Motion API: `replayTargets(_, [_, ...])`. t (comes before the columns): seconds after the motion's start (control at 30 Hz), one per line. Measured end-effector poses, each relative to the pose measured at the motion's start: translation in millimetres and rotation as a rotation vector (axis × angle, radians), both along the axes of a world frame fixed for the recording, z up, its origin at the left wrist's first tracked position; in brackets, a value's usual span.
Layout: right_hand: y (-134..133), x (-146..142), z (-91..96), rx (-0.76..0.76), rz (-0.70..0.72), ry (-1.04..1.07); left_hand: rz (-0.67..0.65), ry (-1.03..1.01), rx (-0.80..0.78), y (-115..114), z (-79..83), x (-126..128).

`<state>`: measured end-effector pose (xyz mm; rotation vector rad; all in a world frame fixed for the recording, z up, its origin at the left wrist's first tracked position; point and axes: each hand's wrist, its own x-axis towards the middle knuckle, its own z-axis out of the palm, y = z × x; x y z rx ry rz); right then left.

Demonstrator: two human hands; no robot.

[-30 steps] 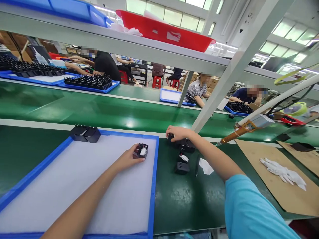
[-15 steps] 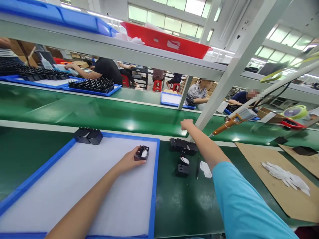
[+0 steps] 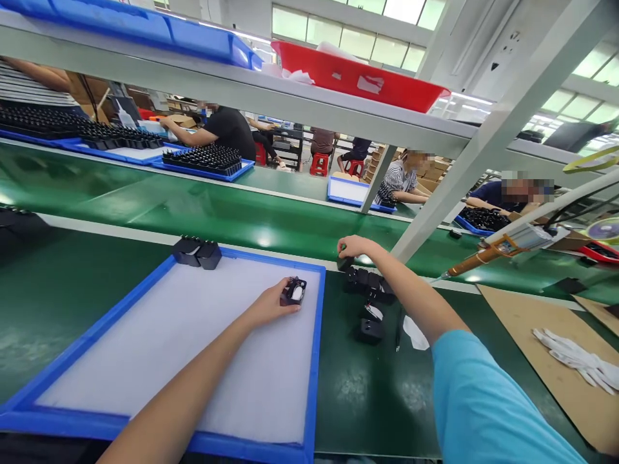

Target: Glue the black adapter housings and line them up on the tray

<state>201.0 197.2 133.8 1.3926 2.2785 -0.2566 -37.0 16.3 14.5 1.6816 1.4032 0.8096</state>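
Note:
My left hand (image 3: 271, 304) is closed around a small black plastic housing (image 3: 293, 293), above the right part of a white-lined blue tray (image 3: 320, 341). The housing's open side faces up and shows a white part and thin wires inside. My right hand (image 3: 356, 246) reaches to the edge of the green conveyor belt, its fingers closed on another black housing (image 3: 344, 263), mostly hidden below them. Just nearer stands a cluster of black housings (image 3: 365, 281). In front of these lie an open housing with a white part (image 3: 373, 312) and a closed black housing (image 3: 370, 331).
Two black housings (image 3: 197, 252) stand at the tray's far left corner. A dark pen-like tool (image 3: 399, 330) and white paper (image 3: 416, 333) lie right of the cluster. An orange-brown electric screwdriver (image 3: 476, 259) hangs at the right, over cardboard (image 3: 527, 361) with white gloves (image 3: 575, 357).
My right hand has come back from over the belt to its near edge, where its fingers now hold a black housing. My left hand keeps its housing. The view has shifted left.

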Motion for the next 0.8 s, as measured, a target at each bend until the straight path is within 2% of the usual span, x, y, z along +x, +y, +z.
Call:
replayTargets(0.17, [-38.7,-27.4,-13.8,0.000,0.103,0.050,-0.019,-0.031,-0.004,0.9,-1.9,0.1])
replayTargets(0.27, [-58.3,-20.5,-4.8,0.085,0.110,0.123,-0.017,0.004,-0.018,-0.8,1.2,1.1])
replayTargets(0.37, [-81.5,15.8,15.3,0.205,0.133,0.262,-0.001,0.048,-0.027,-2.9,4.9,1.7])
replayTargets(0.47, [-113.2,75.9,24.0,0.281,0.130,0.350,0.011,0.078,-0.040,-3.1,6.8,2.1])
replayTargets(0.53, [-136.2,117.6,13.4,0.297,0.096,0.336,0.015,0.094,-0.051,-2.6,8.3,3.2])
replayTargets(0.63, [-165.0,164.0,-24.0,0.306,0.070,0.277,0.044,0.129,-0.042,-5.3,16.7,7.9])
replayTargets(0.73, [-180.4,185.3,-62.9,0.343,0.133,0.266,0.041,0.162,0.019,-19.5,38.7,17.3])
replayTargets(0.8, [-183.5,191.9,-78.3,0.383,0.192,0.282,0.023,0.176,0.073,-36.9,60.3,26.2])
